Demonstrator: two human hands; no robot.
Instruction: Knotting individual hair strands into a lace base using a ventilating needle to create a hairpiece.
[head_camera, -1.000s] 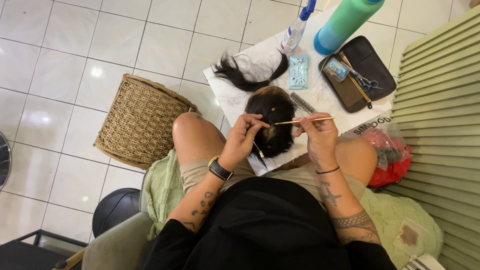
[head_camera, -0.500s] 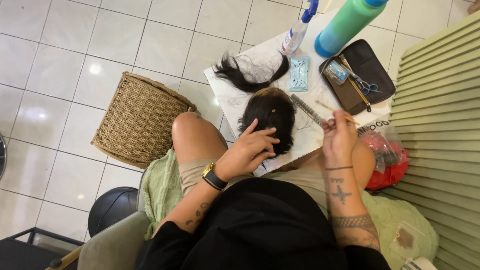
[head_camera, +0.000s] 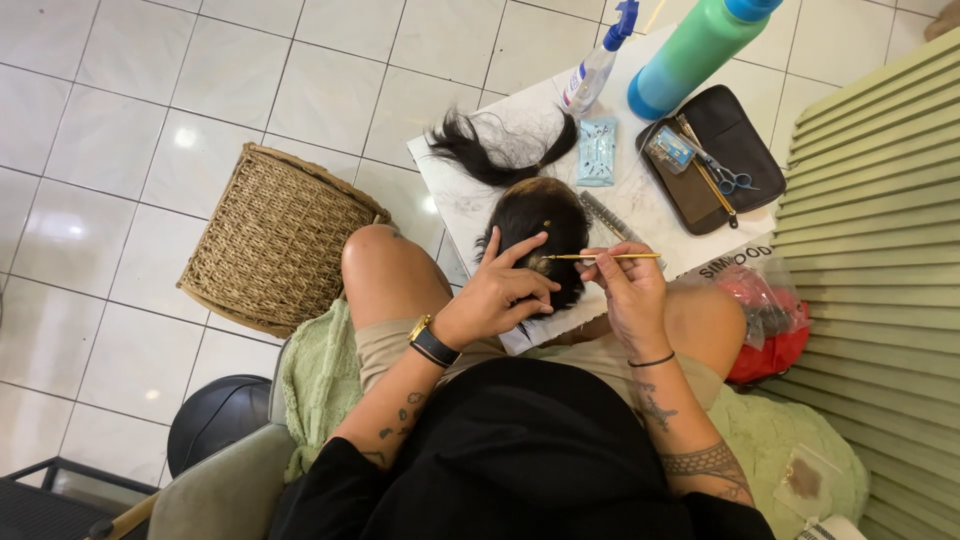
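1. Since half a second ago, the right hand (head_camera: 628, 292) has been brought back from the table edge toward the dark hairpiece (head_camera: 540, 240), and the thin yellow tool (head_camera: 600, 257) has been swung round so that its tip is again at the hair.
2. Over the same interval, the left hand (head_camera: 497, 295) has been kept on the hairpiece, though its fingers have been reset: the forefinger is now stretched along the hair and the others are curled beneath it.
3. The hairpiece is seen lying on the near edge of the white tabletop (head_camera: 455, 205), just above the person's knees, with a second tuft of loose dark hair (head_camera: 500, 150) spread behind it.
4. The tool is pinched between thumb and fingertips of the right hand; its long axis is laid nearly level, running from the hand leftward into the hair.
5. The working spot is found just beside the left forefinger, so the left hand is touching it while the right hand is kept slightly apart, joined to it only by the tool.
6. A dark tray (head_camera: 712, 160) holding scissors (head_camera: 730, 178), a green bottle (head_camera: 695, 50) and a spray bottle (head_camera: 598, 62) are set farther back on the table.
7. A woven basket (head_camera: 270, 240) is stood on the tiled floor to the left.
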